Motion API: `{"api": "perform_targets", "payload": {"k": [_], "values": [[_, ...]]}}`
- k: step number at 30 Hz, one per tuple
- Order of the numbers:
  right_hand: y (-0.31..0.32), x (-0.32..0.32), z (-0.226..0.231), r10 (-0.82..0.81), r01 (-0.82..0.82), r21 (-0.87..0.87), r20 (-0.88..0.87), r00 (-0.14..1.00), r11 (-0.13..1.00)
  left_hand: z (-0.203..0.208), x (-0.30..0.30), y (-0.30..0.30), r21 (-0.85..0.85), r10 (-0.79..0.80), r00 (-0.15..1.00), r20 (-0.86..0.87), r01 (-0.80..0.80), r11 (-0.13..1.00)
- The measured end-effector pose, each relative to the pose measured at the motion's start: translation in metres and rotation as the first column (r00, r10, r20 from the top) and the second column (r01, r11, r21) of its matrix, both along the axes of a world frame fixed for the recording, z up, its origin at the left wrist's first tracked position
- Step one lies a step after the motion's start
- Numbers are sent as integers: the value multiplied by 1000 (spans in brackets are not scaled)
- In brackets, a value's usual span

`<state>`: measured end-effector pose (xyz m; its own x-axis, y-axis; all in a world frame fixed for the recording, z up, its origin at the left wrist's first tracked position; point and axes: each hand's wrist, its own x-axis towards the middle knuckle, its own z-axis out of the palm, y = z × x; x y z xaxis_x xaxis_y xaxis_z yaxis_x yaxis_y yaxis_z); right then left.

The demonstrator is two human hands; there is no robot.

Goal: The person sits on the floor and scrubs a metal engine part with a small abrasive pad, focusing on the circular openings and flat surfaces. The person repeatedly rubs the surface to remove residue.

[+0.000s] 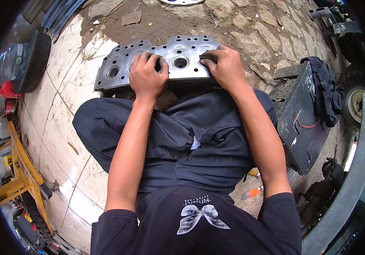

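the person is sitting cross-legged on the ground with a grey metal cylinder head [165,59] lying flat just beyond the knees, its machined face up, bores and bolt holes showing. the left hand [147,75] is pressing palm-down on the middle of the plate, fingers curled together against the surface; nothing is visibly gripped in it. the right hand [224,67] is resting on the right end of the plate, fingertips pinching a small dark pad [208,55], possibly abrasive paper or cloth, flat against the metal. a dark battery box [299,114] with a dark cloth [327,91] draped over it is standing to the person's right, well apart from the plate. a yellow frame [19,170] is lying at the far left.

risks, as judged: the plate is sitting partly on pale tile [63,97] and partly on rough dirt, so it may be rocking under uneven hand pressure, giving an uneven finish. the pad is small; fingertips could be slipping off it onto bore edges and getting cut. grit from the ground could be getting under the pad and scoring the face.
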<state>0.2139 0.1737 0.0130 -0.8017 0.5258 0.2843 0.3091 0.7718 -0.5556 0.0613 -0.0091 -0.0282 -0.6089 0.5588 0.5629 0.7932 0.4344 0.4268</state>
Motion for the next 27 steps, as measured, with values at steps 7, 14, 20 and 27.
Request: {"api": "perform_targets", "payload": {"k": [7, 14, 20, 27], "values": [[-1, 2, 0, 6, -6, 16, 9, 1000, 1000, 0, -2, -1, -50, 45, 998, -41, -47, 998], [-1, -13, -14, 108, -112, -15, -153, 982, 994, 2, 2, 3, -58, 39, 999, -34, -41, 998], [-4, 2, 16, -36, 31, -69, -72, 997, 997, 2, -3, -1, -64, 15, 999, -35, -18, 998], [4, 10, 13, -13, 23, -93, 110, 994, 995, -4, -4, 0, -3, 10, 998, -56, -10, 1000]]}}
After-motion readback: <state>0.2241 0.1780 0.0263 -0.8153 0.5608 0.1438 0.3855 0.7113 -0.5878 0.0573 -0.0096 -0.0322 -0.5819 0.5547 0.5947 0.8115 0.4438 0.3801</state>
